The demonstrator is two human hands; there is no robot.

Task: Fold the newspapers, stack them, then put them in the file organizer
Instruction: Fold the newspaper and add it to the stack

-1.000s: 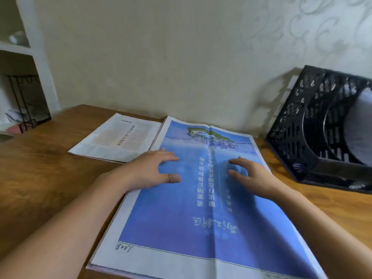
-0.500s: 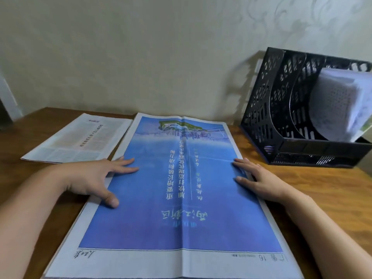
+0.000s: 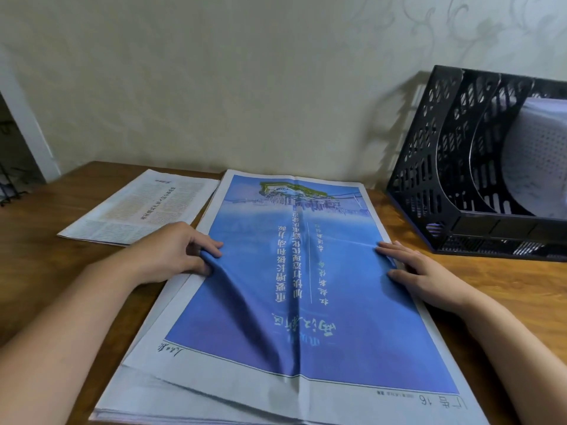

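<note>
A large newspaper with a blue front page (image 3: 276, 302) lies unfolded lengthwise on the wooden table in front of me. My left hand (image 3: 175, 253) pinches its left edge about halfway up, and the page bulges there. My right hand (image 3: 417, 271) grips the right edge at the same height, fingers curled around the paper. A second, folded newspaper (image 3: 138, 210) lies flat at the back left. The black mesh file organizer (image 3: 454, 191) stands at the right against the wall, with white paper (image 3: 534, 154) in it.
The wooden table (image 3: 46, 265) runs to the cream wall behind. At the far left stands a white shelf post (image 3: 27, 136) with a dark wire rack beside it. Bare wood lies between the blue newspaper and the organizer.
Both hands went from lying flat on the blue page to its left and right edges and have taken hold of them. The page now wrinkles upward. The view shifted right.
</note>
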